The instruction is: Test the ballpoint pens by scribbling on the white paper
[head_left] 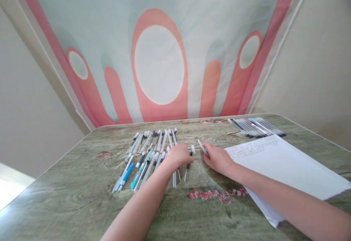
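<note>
My left hand (178,157) reaches over the right end of the pen rows, its fingers curled down onto a pen (187,172) with a black grip. That pen's white end sticks out beyond my fingertips, and its tip points toward me. To the right, my right hand (218,157) is closed around a whitish pen (202,146), its end slanting up and left. Beside and partly under my left hand lie several clear-barrelled pens (149,168) in a near row, with a blue pen (126,176) and a teal pen (137,175) among them.
A farther row of clear pens (138,142) lies behind. Another group of pens (255,127) sits at the back right. White paper sheets (293,171) with handwriting lie under my right forearm. The wood-patterned table (68,197) meets a red-and-grey patterned backdrop (159,111).
</note>
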### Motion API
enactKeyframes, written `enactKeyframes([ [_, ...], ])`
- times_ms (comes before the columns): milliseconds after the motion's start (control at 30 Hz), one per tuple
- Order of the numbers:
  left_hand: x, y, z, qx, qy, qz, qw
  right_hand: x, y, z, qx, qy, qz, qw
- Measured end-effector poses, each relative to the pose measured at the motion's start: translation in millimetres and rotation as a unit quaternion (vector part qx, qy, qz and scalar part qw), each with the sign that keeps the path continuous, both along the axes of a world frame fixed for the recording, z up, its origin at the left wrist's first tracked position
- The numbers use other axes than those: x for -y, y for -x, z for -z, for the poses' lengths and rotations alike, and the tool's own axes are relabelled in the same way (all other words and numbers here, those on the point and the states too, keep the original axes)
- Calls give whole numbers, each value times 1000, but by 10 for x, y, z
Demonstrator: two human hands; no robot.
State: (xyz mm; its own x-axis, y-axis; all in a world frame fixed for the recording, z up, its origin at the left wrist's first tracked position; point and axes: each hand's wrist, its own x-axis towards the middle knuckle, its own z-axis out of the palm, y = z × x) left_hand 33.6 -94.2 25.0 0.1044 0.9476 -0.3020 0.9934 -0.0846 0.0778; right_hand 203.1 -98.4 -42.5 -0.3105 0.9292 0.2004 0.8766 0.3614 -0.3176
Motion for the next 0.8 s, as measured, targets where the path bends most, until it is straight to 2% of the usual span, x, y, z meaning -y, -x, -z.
enactKeyframes([
  [100, -26, 29, -12, 3, -12, -6, 1000, -40, -25, 20, -56, -1, 8, 998],
  [167, -57, 61, -37, 17, -29, -10, 999, -94, -41, 40, -130, -1, 8, 992],
  [267, -107, 99, -62, 61, -61, 4, 996, -184, -46, 70, -290, 22, -8, 957],
  [333, -128, 99, -46, 107, -78, 32, 991, -234, -36, 90, -427, 71, 0, 901],
  [467, -110, 24, 31, 197, -80, 70, 975, -301, -24, 115, -670, 177, 24, 720],
  [533, -68, -31, 42, 212, -72, 76, 972, -323, -33, 109, -730, 202, 23, 653],
  [567, -42, -56, 37, 213, -78, 79, 971, -331, -40, 103, -746, 208, 22, 632],
  [633, 7, -98, 18, 209, -103, 85, 969, -343, -52, 89, -762, 215, 18, 610],
  [733, 61, -144, 6, 221, -115, 92, 964, -353, -62, 72, -770, 216, 11, 600],
  [800, 82, -173, 26, 260, -68, 94, 959, -359, -65, 64, -773, 219, 3, 596],
])
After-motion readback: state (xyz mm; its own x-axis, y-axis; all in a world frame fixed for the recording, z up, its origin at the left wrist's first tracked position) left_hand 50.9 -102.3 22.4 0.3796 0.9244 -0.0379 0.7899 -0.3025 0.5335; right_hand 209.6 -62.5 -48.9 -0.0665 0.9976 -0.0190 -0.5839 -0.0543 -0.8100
